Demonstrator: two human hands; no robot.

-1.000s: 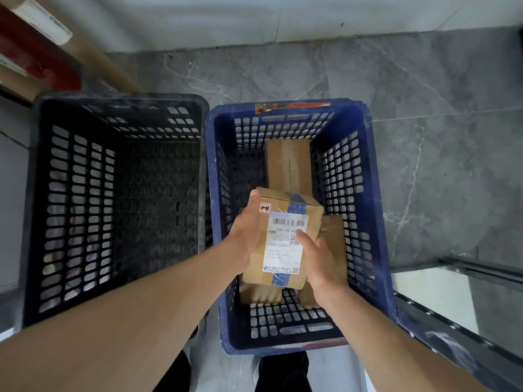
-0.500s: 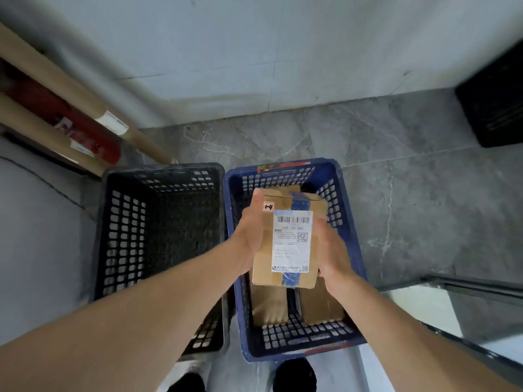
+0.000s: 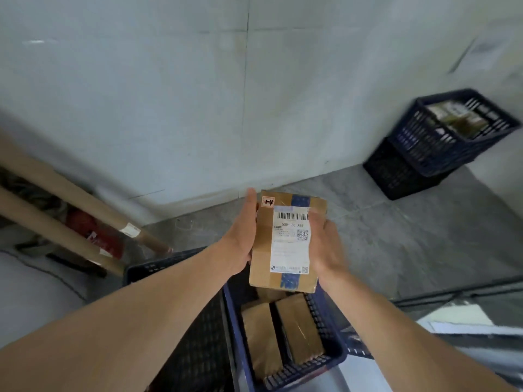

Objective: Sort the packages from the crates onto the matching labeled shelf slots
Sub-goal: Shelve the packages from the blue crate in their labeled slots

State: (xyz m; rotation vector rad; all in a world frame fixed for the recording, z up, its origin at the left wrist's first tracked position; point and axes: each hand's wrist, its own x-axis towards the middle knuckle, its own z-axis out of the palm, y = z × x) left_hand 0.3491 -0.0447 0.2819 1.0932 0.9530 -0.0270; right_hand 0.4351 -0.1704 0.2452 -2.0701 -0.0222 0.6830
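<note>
**Already lifted: labelled box held clear above the blue crate**

Closest below the forearms sat the blue crate (image 3: 285,363), with two more cardboard packages (image 3: 283,329) lying side by side on its floor, and an empty-looking black crate (image 3: 195,343) touching it on the left-hand side. Directly above that blue crate, both hands clamped one cardboard box (image 3: 285,244) between them: the left hand (image 3: 240,241) pressed flat against its left edge, the right hand (image 3: 325,247) wrapped the right edge with its thumb over the shipping label (image 3: 290,241). The box's long axis ran away from the body, label facing up toward the camera, a small red-bordered sticker (image 3: 267,201) at its far left corner. Neither hand was nearer; the box lay squarely between them, so whichever way the body turned, both arms would have to carry it together.

No shelf slots could be seen, so the coming move likely called for a turn away from this wall. A pale ledge (image 3: 458,321) lay low on the right-hand side; whether it belonged to the shelving could not be told.

Beyond the hands lay grey stone floor (image 3: 396,236), then a plain white wall (image 3: 198,108). Far to the right, two more crates (image 3: 430,154) stood stacked against that wall, the upper one holding packages. Far to the left, long cardboard tubes (image 3: 70,193) leaned at the wall's foot.
</note>
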